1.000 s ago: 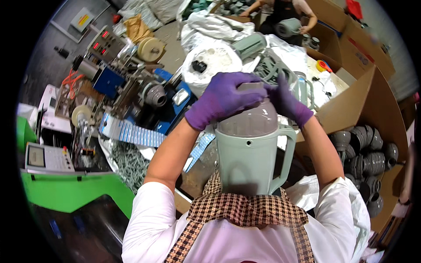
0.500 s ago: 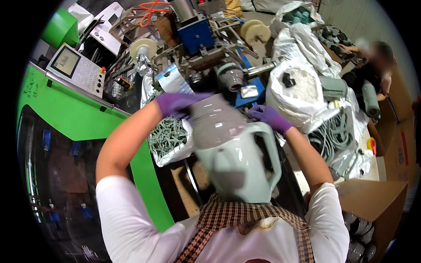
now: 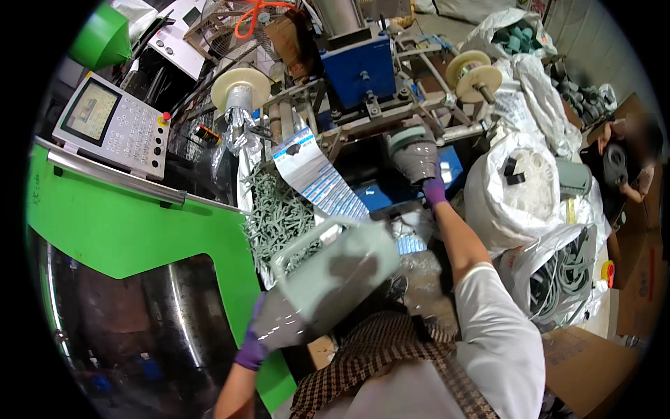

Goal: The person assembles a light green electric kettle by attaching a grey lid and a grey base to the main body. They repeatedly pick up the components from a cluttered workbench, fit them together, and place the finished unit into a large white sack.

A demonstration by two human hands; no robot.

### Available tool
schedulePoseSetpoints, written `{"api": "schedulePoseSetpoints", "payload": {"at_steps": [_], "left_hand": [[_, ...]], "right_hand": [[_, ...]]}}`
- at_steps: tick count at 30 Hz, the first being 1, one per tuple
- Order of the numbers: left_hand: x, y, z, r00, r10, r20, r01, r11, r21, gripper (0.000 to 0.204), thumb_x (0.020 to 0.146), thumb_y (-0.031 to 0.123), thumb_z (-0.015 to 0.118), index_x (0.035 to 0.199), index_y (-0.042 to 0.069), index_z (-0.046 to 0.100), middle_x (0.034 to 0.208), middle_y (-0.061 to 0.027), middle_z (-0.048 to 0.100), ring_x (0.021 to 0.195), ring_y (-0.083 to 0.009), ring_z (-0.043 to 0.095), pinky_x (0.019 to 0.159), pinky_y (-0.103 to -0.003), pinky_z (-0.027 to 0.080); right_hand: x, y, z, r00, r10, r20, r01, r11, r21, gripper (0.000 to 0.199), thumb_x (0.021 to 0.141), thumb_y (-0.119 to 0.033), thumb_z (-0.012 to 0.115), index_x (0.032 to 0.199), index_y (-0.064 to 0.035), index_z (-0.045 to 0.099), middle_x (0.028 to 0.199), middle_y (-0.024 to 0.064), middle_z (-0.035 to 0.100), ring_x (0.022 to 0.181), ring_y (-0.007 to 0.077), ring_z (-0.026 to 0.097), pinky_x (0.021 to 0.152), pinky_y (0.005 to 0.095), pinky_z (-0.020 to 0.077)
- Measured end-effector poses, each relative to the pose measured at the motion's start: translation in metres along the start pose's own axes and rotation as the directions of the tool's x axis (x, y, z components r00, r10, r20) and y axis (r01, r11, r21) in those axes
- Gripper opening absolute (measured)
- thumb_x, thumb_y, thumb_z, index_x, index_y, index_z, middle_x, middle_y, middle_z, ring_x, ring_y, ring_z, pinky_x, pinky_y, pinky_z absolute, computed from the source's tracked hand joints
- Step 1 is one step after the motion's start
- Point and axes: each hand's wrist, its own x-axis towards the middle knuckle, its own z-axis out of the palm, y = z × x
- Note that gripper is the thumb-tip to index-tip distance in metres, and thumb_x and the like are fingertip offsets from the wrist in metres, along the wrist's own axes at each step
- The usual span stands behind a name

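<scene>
A pale green plastic jug (image 3: 349, 269) with a side handle and a grey stepped neck lies tilted in front of my apron. My left hand (image 3: 252, 342), in a purple glove, is closed round its grey end at the lower left; the fingers are partly hidden behind it. Farther off, under the blue press, sits a grey stepped collar (image 3: 415, 159) with a green band on top. My right hand (image 3: 435, 190), also purple-gloved, grips its near right side, with most fingers hidden behind it.
A bag of green plastic scraps (image 3: 276, 209) and a printed sheet (image 3: 317, 174) lie left of the press (image 3: 359, 73). A control panel (image 3: 112, 126) stands on the green machine (image 3: 139, 230). White sacks (image 3: 481, 202) line the right, where another person (image 3: 618, 164) handles a grey part.
The jug has swung down to the left and turned over, its grey end now in my left hand. My right hand has moved to the collar under the press. The view has shifted.
</scene>
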Motion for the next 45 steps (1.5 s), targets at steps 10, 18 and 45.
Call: {"api": "schedulePoseSetpoints", "payload": {"at_steps": [10, 18, 45], "left_hand": [[0.17, 0.043, 0.099, 0.758, -0.514, -0.402, 0.041, 0.652, -0.757, 0.066, 0.091, 0.013, 0.068, 0.148, 0.005, 0.035, 0.142, -0.0193, 0.045, 0.124, -0.0336, 0.051, 0.113, -0.044, 0.035], [0.398, 0.125, 0.117, 0.793, -0.207, -0.572, 0.024, 0.95, -0.311, 0.068, 0.085, 0.007, 0.053, 0.15, 0.022, 0.041, 0.153, -0.026, 0.029, 0.14, -0.0554, 0.023, 0.114, -0.065, 0.023], [0.399, 0.249, -0.135, 0.561, 0.755, -0.339, -0.7, 0.214, -0.682, 0.085, 0.076, 0.034, 0.081, 0.148, 0.012, 0.043, 0.149, -0.0186, 0.041, 0.14, -0.0375, 0.036, 0.117, -0.045, 0.027]], "right_hand": [[-0.388, 0.007, -0.215, 0.927, 0.373, 0.046, -0.373, 0.899, 0.23, 0.052, 0.099, -0.007, 0.044, 0.149, -0.0018, 0.034, 0.143, 0.0126, 0.05, 0.126, 0.0232, 0.052, 0.105, 0.0352, 0.0428], [-0.379, -0.112, -0.285, 0.848, 0.525, 0.076, -0.485, 0.826, -0.288, 0.065, 0.076, -0.008, 0.058, 0.141, -0.0156, 0.055, 0.077, 0.0223, 0.066, 0.069, 0.0283, 0.066, 0.071, 0.0407, 0.0516], [-0.342, -0.202, -0.38, 0.989, 0.13, 0.064, -0.122, 0.987, -0.107, 0.054, 0.081, -0.024, 0.066, 0.131, -0.008, 0.057, 0.083, 0.0178, 0.069, 0.074, 0.0367, 0.068, 0.069, 0.0401, 0.053]]}}
